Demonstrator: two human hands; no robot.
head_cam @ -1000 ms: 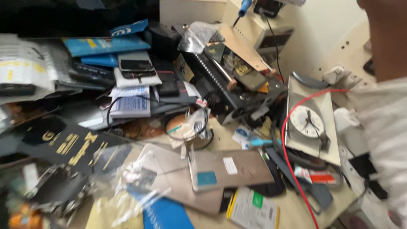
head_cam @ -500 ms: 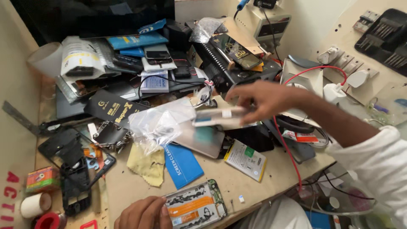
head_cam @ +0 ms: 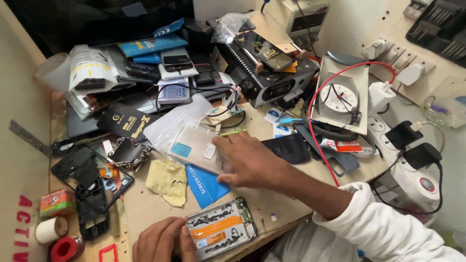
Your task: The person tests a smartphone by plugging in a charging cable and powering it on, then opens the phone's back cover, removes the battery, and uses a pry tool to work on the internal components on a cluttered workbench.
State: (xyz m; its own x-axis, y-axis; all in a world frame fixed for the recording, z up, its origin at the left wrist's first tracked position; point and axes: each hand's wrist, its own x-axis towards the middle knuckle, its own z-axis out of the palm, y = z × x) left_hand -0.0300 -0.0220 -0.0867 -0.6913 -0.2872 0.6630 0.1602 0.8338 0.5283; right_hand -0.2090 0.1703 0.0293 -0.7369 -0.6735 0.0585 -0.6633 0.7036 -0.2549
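My left hand [head_cam: 160, 240] holds the lower left corner of an opened phone [head_cam: 222, 232] with its orange and metal insides facing up, at the desk's front edge. My right hand [head_cam: 248, 161] reaches over the desk, fingers stretched out on a pale phone back panel [head_cam: 193, 143] that lies on clear plastic bags [head_cam: 170, 123]. Its thumb rests by a blue screen-cleaner packet [head_cam: 206, 187]. A yellow cloth [head_cam: 167, 180] lies left of the packet.
Black phone frames [head_cam: 87, 189] and tape rolls [head_cam: 51, 229] sit at the left. Boxes and phones [head_cam: 174, 63] pile up at the back beside a black device [head_cam: 272, 82]. A clock [head_cam: 340, 97], red wire [head_cam: 320, 145] and a power strip [head_cam: 412, 165] are at the right.
My right hand has brought the pale back panel down and left from mid-air onto the plastic bags. My left hand stays at the opened phone.
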